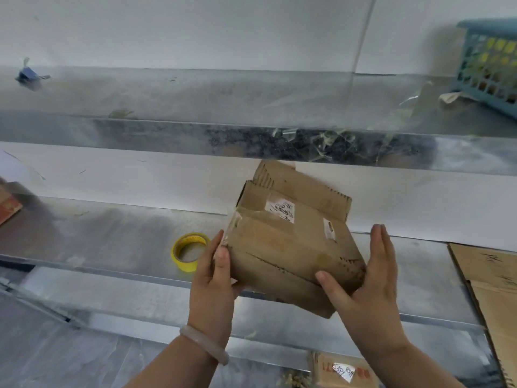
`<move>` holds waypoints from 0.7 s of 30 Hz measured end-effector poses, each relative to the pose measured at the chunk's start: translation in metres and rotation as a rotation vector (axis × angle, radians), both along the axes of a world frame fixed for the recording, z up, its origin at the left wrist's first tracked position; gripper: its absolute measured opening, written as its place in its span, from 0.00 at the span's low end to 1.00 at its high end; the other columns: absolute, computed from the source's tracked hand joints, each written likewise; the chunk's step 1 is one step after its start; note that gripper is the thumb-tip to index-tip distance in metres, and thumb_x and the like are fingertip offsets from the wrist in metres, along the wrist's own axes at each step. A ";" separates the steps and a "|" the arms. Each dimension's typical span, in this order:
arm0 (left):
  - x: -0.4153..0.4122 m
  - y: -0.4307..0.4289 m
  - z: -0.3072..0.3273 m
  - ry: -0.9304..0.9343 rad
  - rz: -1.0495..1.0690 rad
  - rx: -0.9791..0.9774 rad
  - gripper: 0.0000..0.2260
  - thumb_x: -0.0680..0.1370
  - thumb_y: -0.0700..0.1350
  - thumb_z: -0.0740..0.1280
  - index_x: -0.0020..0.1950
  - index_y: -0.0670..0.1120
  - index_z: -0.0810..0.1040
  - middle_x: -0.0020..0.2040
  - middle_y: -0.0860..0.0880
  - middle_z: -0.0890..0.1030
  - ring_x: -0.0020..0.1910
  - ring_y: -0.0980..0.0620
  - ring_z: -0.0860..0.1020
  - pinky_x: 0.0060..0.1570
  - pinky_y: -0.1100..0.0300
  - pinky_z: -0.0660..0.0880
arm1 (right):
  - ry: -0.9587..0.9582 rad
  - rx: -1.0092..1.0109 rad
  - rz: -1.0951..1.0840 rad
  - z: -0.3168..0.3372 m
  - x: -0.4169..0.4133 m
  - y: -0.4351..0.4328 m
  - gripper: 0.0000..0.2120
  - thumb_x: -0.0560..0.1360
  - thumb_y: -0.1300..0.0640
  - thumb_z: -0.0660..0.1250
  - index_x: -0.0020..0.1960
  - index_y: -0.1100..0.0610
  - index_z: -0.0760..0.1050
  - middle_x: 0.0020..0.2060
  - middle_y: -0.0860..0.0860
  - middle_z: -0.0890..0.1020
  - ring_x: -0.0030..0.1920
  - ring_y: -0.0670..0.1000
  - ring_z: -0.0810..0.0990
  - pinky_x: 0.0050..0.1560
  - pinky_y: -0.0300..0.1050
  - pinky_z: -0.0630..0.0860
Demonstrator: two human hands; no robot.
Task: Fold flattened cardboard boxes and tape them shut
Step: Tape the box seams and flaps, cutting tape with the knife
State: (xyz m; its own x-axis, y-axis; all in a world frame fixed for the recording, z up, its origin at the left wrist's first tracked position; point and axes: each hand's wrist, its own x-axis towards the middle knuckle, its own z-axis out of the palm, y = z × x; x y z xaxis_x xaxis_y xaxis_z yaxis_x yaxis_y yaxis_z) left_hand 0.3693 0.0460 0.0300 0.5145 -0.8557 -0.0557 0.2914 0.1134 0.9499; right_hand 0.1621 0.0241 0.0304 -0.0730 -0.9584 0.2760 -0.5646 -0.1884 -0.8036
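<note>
A small brown cardboard box (291, 242) with white labels and worn tape is held tilted above the metal shelf, its far flaps standing up. My left hand (214, 284) grips its left edge, thumb on top and fingers underneath. My right hand (372, 281) presses flat against the box's right side, thumb lying over the near corner, fingers straight. A roll of yellow tape (189, 251) lies on the shelf just left of my left hand.
Flattened cardboard (492, 278) lies on the shelf (112, 242) at the right. Another labelled box (344, 371) sits below near the bottom edge. A blue basket (486, 68) stands on the upper shelf at far right, with tape scraps (330, 141) along that shelf's edge.
</note>
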 end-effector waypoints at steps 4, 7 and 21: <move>-0.004 0.002 -0.026 0.185 -0.054 0.144 0.11 0.82 0.51 0.57 0.60 0.53 0.76 0.51 0.51 0.84 0.53 0.47 0.82 0.48 0.48 0.81 | -0.326 0.159 0.046 -0.005 0.003 0.004 0.39 0.69 0.46 0.74 0.72 0.32 0.55 0.64 0.37 0.72 0.61 0.31 0.71 0.63 0.39 0.73; 0.001 0.003 -0.047 -0.060 -0.089 0.244 0.09 0.81 0.43 0.64 0.60 0.52 0.77 0.56 0.48 0.82 0.57 0.47 0.80 0.56 0.46 0.78 | -0.245 0.163 0.068 -0.005 0.001 0.002 0.38 0.72 0.47 0.71 0.75 0.33 0.55 0.64 0.39 0.73 0.62 0.39 0.73 0.64 0.50 0.75; 0.011 -0.035 -0.071 -0.330 -0.325 0.502 0.22 0.82 0.39 0.55 0.76 0.52 0.60 0.67 0.48 0.71 0.63 0.43 0.73 0.59 0.51 0.71 | 0.728 -0.307 0.381 0.009 0.025 -0.040 0.29 0.79 0.40 0.52 0.78 0.45 0.54 0.76 0.45 0.64 0.76 0.55 0.63 0.70 0.66 0.66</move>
State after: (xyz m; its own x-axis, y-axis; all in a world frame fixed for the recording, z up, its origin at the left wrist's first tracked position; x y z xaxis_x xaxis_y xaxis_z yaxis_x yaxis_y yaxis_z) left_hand 0.3801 0.0113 -0.0411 0.2942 -0.8812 -0.3700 -0.0782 -0.4080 0.9096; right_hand 0.1867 -0.0160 0.0390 0.5315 -0.7576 0.3789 -0.7721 -0.6172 -0.1511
